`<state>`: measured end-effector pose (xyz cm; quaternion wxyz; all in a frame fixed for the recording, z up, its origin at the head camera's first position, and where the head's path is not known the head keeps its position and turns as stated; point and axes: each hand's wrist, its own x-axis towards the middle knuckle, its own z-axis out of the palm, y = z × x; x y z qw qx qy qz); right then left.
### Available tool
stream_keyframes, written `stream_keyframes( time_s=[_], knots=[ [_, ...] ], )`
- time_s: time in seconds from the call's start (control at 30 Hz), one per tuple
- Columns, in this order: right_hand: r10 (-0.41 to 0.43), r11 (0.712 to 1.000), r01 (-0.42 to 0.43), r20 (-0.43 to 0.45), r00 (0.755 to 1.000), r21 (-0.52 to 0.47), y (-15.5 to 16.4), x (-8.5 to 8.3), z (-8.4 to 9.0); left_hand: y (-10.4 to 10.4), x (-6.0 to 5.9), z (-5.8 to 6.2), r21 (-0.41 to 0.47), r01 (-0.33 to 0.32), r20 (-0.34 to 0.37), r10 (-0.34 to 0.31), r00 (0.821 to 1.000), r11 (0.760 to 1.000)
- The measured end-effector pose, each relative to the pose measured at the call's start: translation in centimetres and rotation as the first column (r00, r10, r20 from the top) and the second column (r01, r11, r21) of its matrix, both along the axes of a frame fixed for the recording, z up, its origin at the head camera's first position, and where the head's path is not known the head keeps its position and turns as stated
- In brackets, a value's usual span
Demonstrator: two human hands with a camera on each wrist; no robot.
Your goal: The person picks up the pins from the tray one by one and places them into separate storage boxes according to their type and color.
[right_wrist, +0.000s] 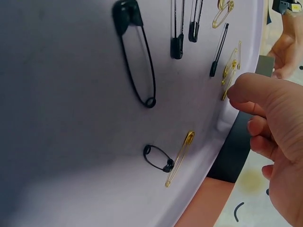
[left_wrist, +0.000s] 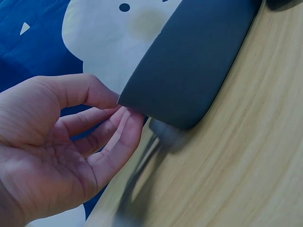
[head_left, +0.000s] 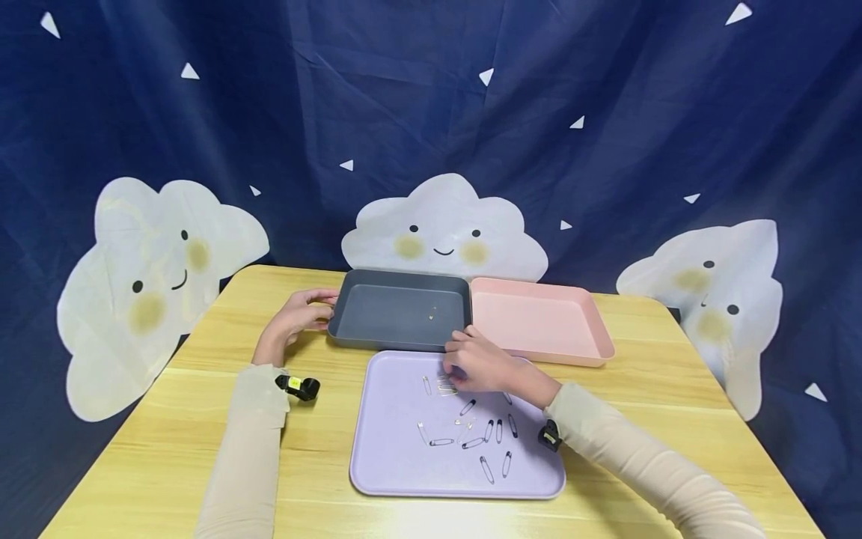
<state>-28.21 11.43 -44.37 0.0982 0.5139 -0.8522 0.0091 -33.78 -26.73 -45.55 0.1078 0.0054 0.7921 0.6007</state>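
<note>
My left hand (head_left: 299, 314) holds the left rim of a dark grey tray (head_left: 397, 340). In the left wrist view, the fingertips (left_wrist: 130, 116) meet that tray's corner. My right hand (head_left: 481, 361) reaches over the far part of a lilac tray (head_left: 390, 471), its fingers bent down at a cluster of gold safety pins (head_left: 446, 389). In the right wrist view, the fingertips (right_wrist: 234, 92) touch or nearly touch a gold pin; whether they pinch one is hidden. Black safety pins (head_left: 506, 464) and more gold safety pins (right_wrist: 180, 158) lie scattered on the lilac tray.
A pink tray (head_left: 602, 344) stands right of the grey one, their sides together, both behind the lilac tray. Small gold pieces (head_left: 432, 317) lie inside the grey tray. The wooden table (head_left: 323, 464) ends at a dark blue curtain (head_left: 417, 97) with cloud faces.
</note>
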Motion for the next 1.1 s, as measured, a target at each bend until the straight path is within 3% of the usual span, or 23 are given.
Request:
stream_keyframes(
  time_s=[1.1],
  knots=[
    [-0.007, 0.999, 0.009, -0.046, 0.999, 0.048, -0.55, 0.04, -0.48, -0.04, -0.14, -0.14, -0.012, 0.003, -0.004, -0.003, 1.0, 1.0]
  ],
)
